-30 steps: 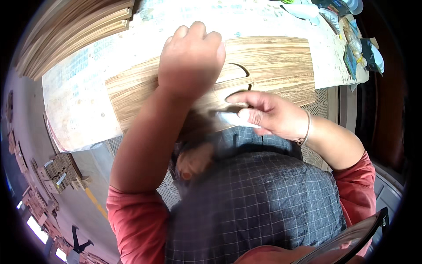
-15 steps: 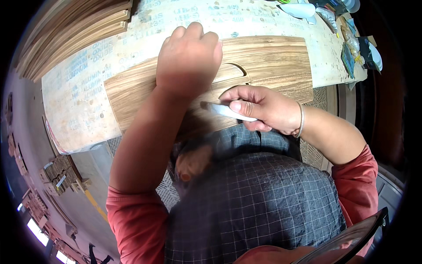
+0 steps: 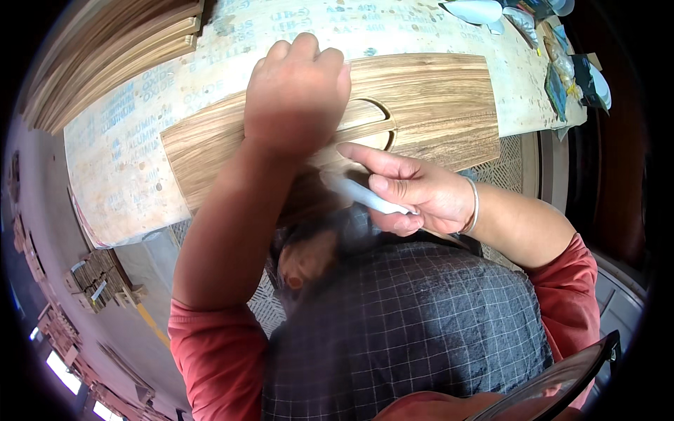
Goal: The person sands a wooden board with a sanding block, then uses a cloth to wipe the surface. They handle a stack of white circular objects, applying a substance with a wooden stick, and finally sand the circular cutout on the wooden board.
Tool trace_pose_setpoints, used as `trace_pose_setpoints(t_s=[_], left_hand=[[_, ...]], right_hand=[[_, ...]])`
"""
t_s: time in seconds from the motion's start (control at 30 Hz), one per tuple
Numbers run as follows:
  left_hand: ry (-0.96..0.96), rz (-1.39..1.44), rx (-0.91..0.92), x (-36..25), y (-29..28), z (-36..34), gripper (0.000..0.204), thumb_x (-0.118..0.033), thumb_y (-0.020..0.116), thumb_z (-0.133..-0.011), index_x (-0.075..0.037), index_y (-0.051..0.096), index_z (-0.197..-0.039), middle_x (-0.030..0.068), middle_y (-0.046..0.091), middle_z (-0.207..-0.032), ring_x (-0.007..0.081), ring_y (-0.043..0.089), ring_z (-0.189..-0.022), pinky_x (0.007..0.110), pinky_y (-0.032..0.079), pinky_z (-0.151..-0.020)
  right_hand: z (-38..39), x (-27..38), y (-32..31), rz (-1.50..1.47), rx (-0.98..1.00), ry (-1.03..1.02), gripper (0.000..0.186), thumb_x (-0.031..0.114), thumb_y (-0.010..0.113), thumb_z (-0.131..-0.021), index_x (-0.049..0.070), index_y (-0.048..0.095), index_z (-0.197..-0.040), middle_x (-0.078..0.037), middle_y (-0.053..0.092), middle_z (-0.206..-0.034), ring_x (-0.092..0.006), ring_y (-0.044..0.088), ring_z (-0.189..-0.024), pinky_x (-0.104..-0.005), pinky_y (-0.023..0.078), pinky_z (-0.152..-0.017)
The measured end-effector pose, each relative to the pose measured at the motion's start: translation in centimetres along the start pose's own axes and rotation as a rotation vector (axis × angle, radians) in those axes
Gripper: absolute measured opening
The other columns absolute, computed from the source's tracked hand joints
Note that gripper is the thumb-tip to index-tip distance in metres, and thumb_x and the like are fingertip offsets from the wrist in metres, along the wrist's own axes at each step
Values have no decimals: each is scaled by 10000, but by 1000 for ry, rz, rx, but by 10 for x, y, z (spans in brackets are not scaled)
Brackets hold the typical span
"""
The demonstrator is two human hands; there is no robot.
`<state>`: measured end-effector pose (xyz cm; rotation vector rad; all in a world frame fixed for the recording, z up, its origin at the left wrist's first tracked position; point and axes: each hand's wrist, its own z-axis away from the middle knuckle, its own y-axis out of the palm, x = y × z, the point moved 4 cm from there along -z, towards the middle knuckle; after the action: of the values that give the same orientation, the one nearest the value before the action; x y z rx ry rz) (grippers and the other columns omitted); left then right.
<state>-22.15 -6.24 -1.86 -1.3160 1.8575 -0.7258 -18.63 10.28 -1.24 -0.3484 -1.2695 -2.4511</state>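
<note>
A long wooden board [image 3: 435, 91] with streaky grain lies across the table in front of me. Curved slots [image 3: 388, 140] are cut near its middle. Over the board's left part is my left hand [image 3: 298, 91], closed with its knuckles toward the far edge. Its fingers curl out of sight, so whatever they hold is hidden. My right hand [image 3: 421, 193] pinches a folded pale strip, apparently sandpaper [image 3: 368, 195], between thumb and fingers at the near edge. The strip's far end is blurred by motion. The right index finger stretches toward the board beside the slots.
Under the board, the table [image 3: 126, 175] has a pale covering with faded print. Stacked wooden slats [image 3: 112, 63] stand at the far left. Pale sheets [image 3: 477, 10] and plastic-wrapped bits [image 3: 562, 67] lie at the far right. A bundle of wood pieces [image 3: 95, 281] is on the floor at left.
My right hand has shifted slightly toward me and left, its index finger now straighter. The pale strip has tilted more steeply. My left hand and the board have moved slightly left.
</note>
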Motion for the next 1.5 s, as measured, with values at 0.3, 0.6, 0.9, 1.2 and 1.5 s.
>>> trace_pose_setpoints(t_s=[0.3,0.6,0.9,1.2,1.5], left_hand=[[50,-22,-84,1,5,1,115,-166,645,-755,-103,582,-683,68,524,-726,259,530,-663,371,468,-576],[39,5,-46,2,4,0,119,-146,618,-764,-89,565,-674,77,518,-718,267,524,-657,381,469,-577],[-20,27,38,1,0,-1,67,-145,646,-812,-91,677,-838,93,568,-779,297,558,-729,393,485,-674],[-16,-10,28,0,-1,-1,68,-152,646,-807,-95,673,-833,88,565,-773,286,562,-724,380,487,-665],[-13,-27,6,-2,1,-1,77,-167,676,-788,-105,634,-807,73,540,-789,274,541,-708,375,481,-637]], right_hand=[[0,-8,0,-202,43,-40,602,305,462,-1011,174,171,-1522,6,428,-645,-60,365,-503,-199,261,-440],[-3,15,-4,138,-12,-18,630,281,630,-932,-8,330,-1405,1,478,-796,-49,422,-587,-175,265,-438],[10,39,-12,647,-234,-73,198,214,543,-987,28,504,-1039,4,500,-727,-35,396,-543,-176,302,-454],[21,71,13,2269,-508,-213,221,283,555,-916,82,528,-1004,-128,641,-667,-336,643,-632,-452,502,-559],[3,41,12,1873,-752,-335,236,268,585,-894,62,507,-979,-143,626,-639,-336,627,-589,-449,496,-538]])
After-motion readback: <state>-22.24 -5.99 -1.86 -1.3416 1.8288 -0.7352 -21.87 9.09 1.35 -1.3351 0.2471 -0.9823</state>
